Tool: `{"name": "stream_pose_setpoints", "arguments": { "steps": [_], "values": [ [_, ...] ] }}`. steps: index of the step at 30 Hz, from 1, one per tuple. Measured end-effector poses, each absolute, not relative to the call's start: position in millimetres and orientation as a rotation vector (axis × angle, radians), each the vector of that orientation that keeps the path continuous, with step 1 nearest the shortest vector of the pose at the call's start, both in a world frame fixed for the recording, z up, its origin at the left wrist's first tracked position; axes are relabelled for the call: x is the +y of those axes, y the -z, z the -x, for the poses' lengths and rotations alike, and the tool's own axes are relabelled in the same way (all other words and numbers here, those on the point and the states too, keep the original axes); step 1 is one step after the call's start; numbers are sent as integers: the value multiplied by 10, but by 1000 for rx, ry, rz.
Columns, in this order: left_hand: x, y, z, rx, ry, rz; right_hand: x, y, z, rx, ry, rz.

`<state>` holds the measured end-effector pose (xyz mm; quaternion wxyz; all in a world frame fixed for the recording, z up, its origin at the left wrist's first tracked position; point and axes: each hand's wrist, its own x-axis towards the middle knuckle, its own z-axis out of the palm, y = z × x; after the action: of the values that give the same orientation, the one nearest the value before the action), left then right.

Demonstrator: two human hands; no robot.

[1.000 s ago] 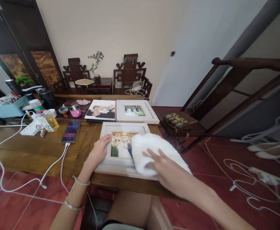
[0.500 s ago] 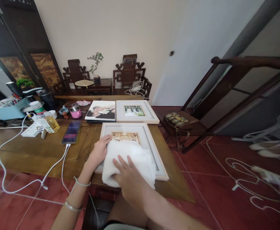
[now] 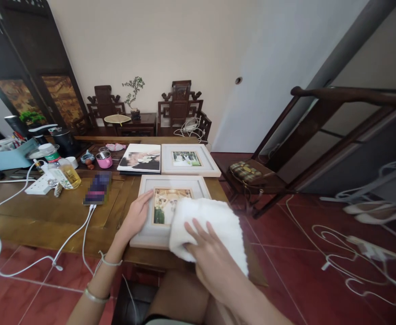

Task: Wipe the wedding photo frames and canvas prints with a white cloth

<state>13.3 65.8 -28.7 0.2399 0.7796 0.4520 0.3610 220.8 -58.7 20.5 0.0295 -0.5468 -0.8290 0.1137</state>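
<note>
Cloth (image 3: pixel 223 221) is shifting rightward across the near picture frame (image 3: pixel 155 233) on the worktop (image 3: pixel 42 221), re-exposing the left of the photo (image 3: pixel 161 210) while wiping is likely reaching its right, the right hand (image 3: pixel 205 250) pressing, grip unclear, the left hand (image 3: pixel 138 214) resting open on the frame.

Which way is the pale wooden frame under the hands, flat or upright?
Flat: the pale wooden picture frame lies on the brown wooden table, its photo facing up.

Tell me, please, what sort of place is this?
Likely a home sitting room: two carved wooden armchairs, a bonsai on the side table between them, and framed photos on the nearer table.
</note>
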Motion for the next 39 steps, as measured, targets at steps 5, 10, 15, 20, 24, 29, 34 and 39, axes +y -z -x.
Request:
{"name": "stream_pose_setpoints", "arguments": {
  "steps": [5, 10, 15, 20, 24, 29, 34, 39],
  "values": [
    [592, 188, -148, 1262, -1134, -1940, -356, -239, -1653, -2672, -390, 1412],
    [587, 249, -72, 1268, -1027, -2162, -279, -187, -1574, -2685, -334, 1316],
    [604, 325, -70, 1212, -865, -2354, -357, -190, -1999, -2655, -392, 1434],
    [652, 402, -70, 1196, -861, -2393, -376, -280, -2597, -2561, -379, 1547],
    [691, 427, -49, 1174, -842, -2389, -160, -308, -3088, -2547, -398, 1477],
    [753, 422, -47, 1157, -801, -2410, 439, -341, -3327, -2359, -59, 1665],
    [800, 456, -67, 1208, -791, -2389, 824, -240, -2951, -2424, 40, 1645],
    [829, 492, -90, 1263, -800, -2385, 387, -166, -2583, -2617, -31, 1587]
  ]
}}
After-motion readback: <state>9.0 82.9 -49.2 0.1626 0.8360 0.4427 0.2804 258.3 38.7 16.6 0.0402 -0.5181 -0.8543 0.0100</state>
